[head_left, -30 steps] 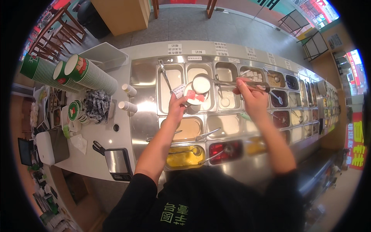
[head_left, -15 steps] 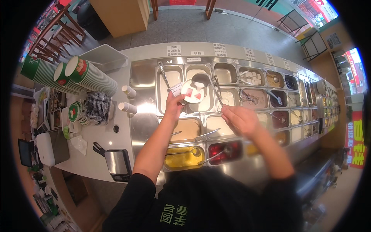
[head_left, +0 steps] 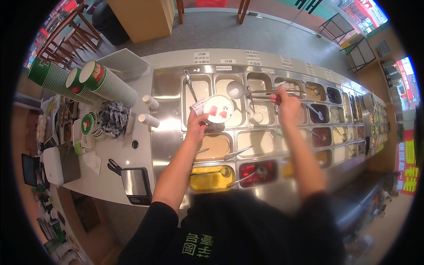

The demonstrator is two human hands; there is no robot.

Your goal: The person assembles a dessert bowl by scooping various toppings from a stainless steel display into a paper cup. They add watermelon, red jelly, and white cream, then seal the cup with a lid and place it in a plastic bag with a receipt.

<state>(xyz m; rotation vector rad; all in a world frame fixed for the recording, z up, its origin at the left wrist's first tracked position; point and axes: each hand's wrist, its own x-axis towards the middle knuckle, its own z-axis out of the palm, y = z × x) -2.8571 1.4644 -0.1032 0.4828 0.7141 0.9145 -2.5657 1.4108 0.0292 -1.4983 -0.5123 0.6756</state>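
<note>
My left hand (head_left: 197, 126) is closed round a round white paper cup (head_left: 219, 102) with white contents and red patches showing inside. A white printed label stands out at its side. The cup hangs above the upper-left steel pans of white liquid. My right hand (head_left: 287, 104) grips the handle of a steel ladle (head_left: 235, 90). The ladle's bowl is just beyond the cup's upper right rim, apart from it, over a pan of white liquid (head_left: 224, 81). Its handle runs rightward across an adjoining steel pan (head_left: 259, 79) into my fingers.
Rows of pans hold toppings, including a yellow one (head_left: 207, 182) and a red one (head_left: 251, 174), with ladles inside. Stacked green-and-white paper cups (head_left: 110, 86), black wrapped packets (head_left: 115, 118), small white cups (head_left: 149, 120) and a scale (head_left: 134, 183) stand left.
My right hand has moved up and to the right. The ladle has come away from the cup's rim, its handle now lying nearly sideways. The cup stays in my left hand, slightly lower.
</note>
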